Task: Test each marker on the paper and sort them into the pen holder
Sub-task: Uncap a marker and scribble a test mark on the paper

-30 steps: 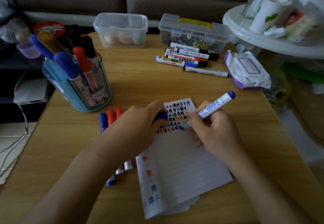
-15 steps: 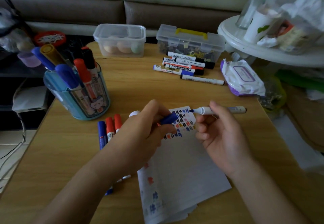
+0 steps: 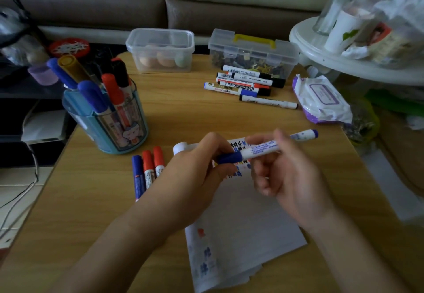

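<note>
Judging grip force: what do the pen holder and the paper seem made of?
Pen holder: likely hard plastic, glossy blue frame, see-through walls showing the markers inside. Paper: thin matte lined sheets, several stacked, edges fanned at the near corner.

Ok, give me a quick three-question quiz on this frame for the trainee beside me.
1. True or false: the blue round plastic pen holder already has markers standing in it.
2. Whose fingers pinch the blue cap end of the white-barrelled blue marker? A) left hand B) right hand C) neither
3. How many capped markers lie side by side on the wooden table just left of the lined white paper, and in which colours?

Key: 1 true. 2 A; the right hand holds the barrel. 3 three: one blue, two red.
</note>
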